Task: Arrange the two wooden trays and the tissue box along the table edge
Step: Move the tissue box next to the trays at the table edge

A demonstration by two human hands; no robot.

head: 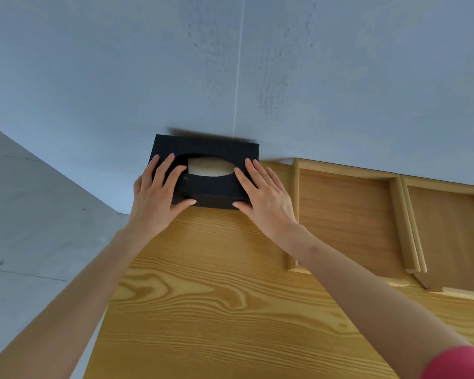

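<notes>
A black tissue box [211, 149] with an oval opening sits at the table's far left corner, against the grey wall. My left hand [156, 198] grips its left end, fingers on top and thumb on the near side. My right hand [263, 195] grips its right end the same way. To the right, a wooden tray [348, 217] lies along the far edge, a small gap from the box. A second wooden tray [454, 236] lies right beside it, partly cut off by the frame.
The wooden table [203, 310] stretches toward me. The grey wall [230, 64] runs along the table's far edge. Grey floor [25, 228] lies past the table's left edge. A pink sleeve [457, 365] shows at the bottom right.
</notes>
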